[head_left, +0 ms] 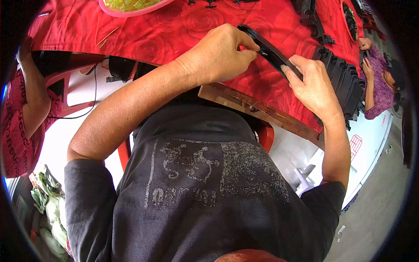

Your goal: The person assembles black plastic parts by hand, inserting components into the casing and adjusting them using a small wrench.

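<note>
A long, narrow black plastic piece (pixel 276 56) with a hollow channel and a rounded far end is held slanting above the red tablecloth. My right hand (pixel 313 85) grips its near right end, with the thumb laid along the channel. From the left, my left hand (pixel 227 54) reaches in with thumb and fingers pinched together at the piece's channel. Whatever sits between those fingertips is too small or hidden to make out. A small shiny spot shows in the channel beside them.
Many similar black plastic pieces (pixel 338 78) lie in a row at the table's right edge, with others (pixel 310 19) behind. A pink-rimmed bowl (pixel 135 12) of yellow translucent bits stands at the far left. Thin sticks (pixel 107 37) lie nearby. Other people sit at left and right.
</note>
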Motion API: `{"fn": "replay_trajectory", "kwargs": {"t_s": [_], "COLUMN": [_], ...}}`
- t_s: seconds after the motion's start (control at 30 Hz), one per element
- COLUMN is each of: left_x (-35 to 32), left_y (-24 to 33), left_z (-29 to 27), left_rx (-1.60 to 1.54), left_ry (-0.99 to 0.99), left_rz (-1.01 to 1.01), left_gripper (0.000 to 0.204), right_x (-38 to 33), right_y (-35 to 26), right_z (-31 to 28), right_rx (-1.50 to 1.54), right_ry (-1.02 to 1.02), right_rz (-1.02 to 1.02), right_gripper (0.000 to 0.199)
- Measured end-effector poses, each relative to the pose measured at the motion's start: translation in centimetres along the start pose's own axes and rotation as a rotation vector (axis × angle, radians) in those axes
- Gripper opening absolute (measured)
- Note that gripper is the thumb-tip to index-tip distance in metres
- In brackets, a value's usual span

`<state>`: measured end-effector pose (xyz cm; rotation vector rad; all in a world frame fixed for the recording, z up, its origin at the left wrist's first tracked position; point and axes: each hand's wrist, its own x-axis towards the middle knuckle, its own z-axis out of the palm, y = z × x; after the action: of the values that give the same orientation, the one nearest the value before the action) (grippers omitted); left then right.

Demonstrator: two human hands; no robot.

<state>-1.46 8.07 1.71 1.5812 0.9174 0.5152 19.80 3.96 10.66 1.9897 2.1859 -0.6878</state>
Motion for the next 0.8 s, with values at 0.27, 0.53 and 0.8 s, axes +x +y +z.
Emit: {"fn": "replay_trajectory", "kwargs": {"t_s": [0.27,0.53,0.8], "left_x": [0.4,-0.1,-0.6], "left_y": [0.0,-0.1,-1.6], "left_z": [1.2,1.2,-1.1], "left_rx": [0.261,0.239,0.001], "left_ry": [0.135,0.128,-0.04], "left_rz": [0.243,0.185,0.001], "left_gripper": [0.027,0.027,0.031], "right_x": [-0.3,-0.6,-0.2], "right_y": [0.6,1.4,1.0], "right_z": [1.2,2.3,1.3], "right_rx": [0.001,0.165,0.194], "right_ry": [0.064,0.059,0.0], "right_rz": [-0.068,0.014,0.113], "right_gripper": [0.021,0.021,0.024]}}
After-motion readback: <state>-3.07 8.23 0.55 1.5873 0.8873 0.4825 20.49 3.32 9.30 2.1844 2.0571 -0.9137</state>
